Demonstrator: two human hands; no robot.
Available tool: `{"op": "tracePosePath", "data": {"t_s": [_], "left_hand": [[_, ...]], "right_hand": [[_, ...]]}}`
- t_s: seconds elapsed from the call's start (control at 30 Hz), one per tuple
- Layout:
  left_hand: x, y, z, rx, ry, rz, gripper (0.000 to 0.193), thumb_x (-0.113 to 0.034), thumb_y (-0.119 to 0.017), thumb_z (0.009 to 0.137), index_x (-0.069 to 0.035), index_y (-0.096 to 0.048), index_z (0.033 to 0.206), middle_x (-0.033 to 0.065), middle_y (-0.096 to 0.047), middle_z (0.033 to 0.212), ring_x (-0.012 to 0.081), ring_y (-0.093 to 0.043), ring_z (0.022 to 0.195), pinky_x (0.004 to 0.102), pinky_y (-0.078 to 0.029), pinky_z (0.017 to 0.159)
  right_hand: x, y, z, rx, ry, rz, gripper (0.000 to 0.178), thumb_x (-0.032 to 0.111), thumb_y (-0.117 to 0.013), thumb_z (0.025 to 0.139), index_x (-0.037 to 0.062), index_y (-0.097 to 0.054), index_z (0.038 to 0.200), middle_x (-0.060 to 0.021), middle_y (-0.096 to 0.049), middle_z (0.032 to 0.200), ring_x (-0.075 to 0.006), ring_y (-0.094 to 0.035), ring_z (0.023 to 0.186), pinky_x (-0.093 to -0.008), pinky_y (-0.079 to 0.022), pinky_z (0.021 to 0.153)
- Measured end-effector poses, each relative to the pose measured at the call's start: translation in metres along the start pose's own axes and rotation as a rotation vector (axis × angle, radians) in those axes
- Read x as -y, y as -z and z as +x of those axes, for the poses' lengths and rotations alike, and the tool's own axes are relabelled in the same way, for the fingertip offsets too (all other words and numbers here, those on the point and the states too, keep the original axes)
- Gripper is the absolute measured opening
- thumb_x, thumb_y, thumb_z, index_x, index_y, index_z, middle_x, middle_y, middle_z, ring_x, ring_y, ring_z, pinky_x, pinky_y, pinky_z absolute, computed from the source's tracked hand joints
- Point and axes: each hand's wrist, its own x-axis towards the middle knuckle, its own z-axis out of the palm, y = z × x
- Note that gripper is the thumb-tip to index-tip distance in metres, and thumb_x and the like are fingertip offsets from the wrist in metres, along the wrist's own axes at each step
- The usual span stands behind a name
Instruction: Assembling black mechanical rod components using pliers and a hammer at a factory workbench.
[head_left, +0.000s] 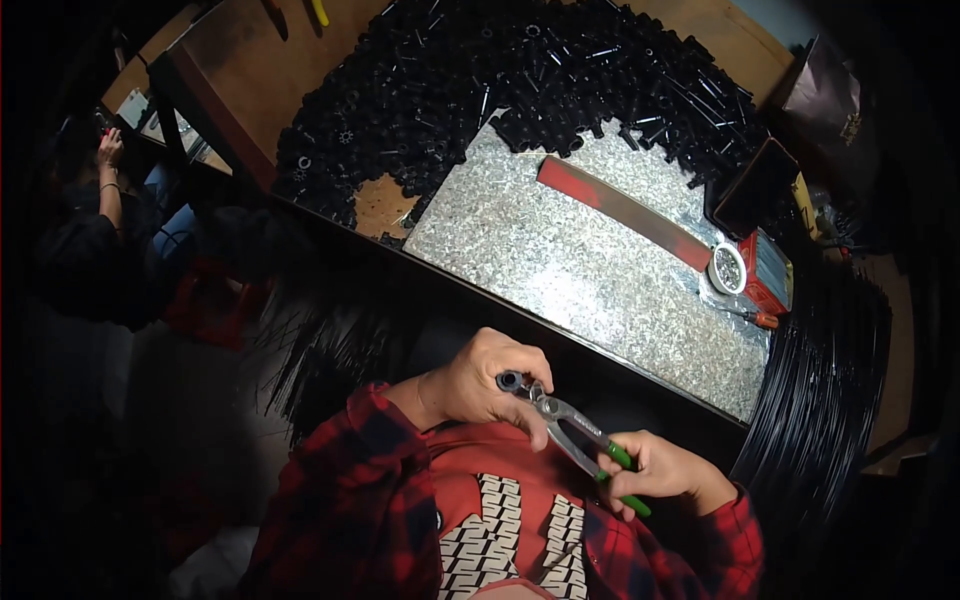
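Note:
Close to my chest, my left hand [478, 378] is closed around a small black tubular part [510, 381], whose round end shows between thumb and fingers. The jaws of metal pliers [573, 430] with green grips meet the part beside my left thumb; what exactly they pinch is too small to make out. My right hand [657, 466] is wrapped round the green handles, which stand somewhat apart. Both hands are in front of the near edge of the table.
A speckled stone slab [520, 250] bears a long red-brown bar [625, 213], a white cup [727, 269] of small metal bits, a red box [766, 275] and a screwdriver [765, 320]. Black tubular parts [400, 110] are heaped behind. Long black rods [820, 370] hang at right. Another person's hand [110, 150] shows far left.

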Motion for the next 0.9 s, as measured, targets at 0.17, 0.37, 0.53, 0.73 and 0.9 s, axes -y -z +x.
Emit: {"op": "tracePosePath", "data": {"t_s": [0.17, 0.37, 0.53, 0.73, 0.9], "left_hand": [[-0.002, 0.001, -0.001, -0.119, 0.103, 0.102, 0.058, -0.051, -0.083, 0.046, -0.005, -0.061, 0.075, 0.0021, -0.057, 0.06, 0.0151, -0.056, 0.049, 0.0257, -0.041, 0.045], [0.0, -0.005, 0.0, -0.087, 0.05, 0.101, 0.073, -0.061, -0.075, 0.048, -0.004, -0.058, 0.09, -0.0012, -0.049, 0.057, 0.0102, -0.047, 0.046, 0.0231, -0.036, 0.044], [-0.003, -0.005, 0.0, -0.152, 0.027, 0.106, 0.07, -0.061, -0.074, 0.05, -0.004, -0.06, 0.088, -0.0006, -0.051, 0.058, 0.0098, -0.05, 0.048, 0.0226, -0.038, 0.046], [-0.005, -0.01, -0.001, -0.258, 0.14, -0.036, 0.061, -0.054, -0.076, 0.053, -0.004, -0.064, 0.086, 0.001, -0.06, 0.066, 0.0085, -0.054, 0.053, 0.0218, -0.041, 0.049], [-0.004, -0.015, -0.003, -0.289, 0.13, -0.038, 0.062, -0.052, -0.078, 0.053, -0.003, -0.064, 0.089, -0.0003, -0.058, 0.063, 0.0068, -0.052, 0.054, 0.0216, -0.04, 0.049]], "right_hand": [[0.019, -0.02, 0.001, -0.736, 0.517, -1.189, 0.06, -0.002, -0.065, 0.065, 0.0003, -0.042, 0.12, -0.0185, -0.051, 0.096, -0.0372, -0.056, 0.083, -0.041, -0.047, 0.071], [0.028, -0.013, -0.002, -0.707, 0.519, -1.235, 0.061, -0.003, -0.058, 0.069, -0.0013, -0.04, 0.127, -0.0187, -0.049, 0.095, -0.0364, -0.052, 0.089, -0.0413, -0.044, 0.079], [0.03, -0.01, 0.005, -0.512, 0.371, -0.973, 0.051, -0.004, -0.052, 0.071, -0.0013, -0.043, 0.121, -0.0209, -0.05, 0.102, -0.0394, -0.054, 0.096, -0.043, -0.045, 0.081], [0.012, -0.009, 0.029, -0.683, 0.524, -0.94, 0.033, 0.004, -0.063, 0.077, 0.0003, -0.05, 0.106, -0.0189, -0.056, 0.088, -0.0376, -0.059, 0.081, -0.041, -0.048, 0.069], [-0.002, -0.001, 0.041, -0.79, 0.486, -1.014, 0.025, 0.005, -0.068, 0.076, 0.0011, -0.05, 0.094, -0.0168, -0.057, 0.075, -0.0377, -0.06, 0.07, -0.0413, -0.047, 0.06]]}}
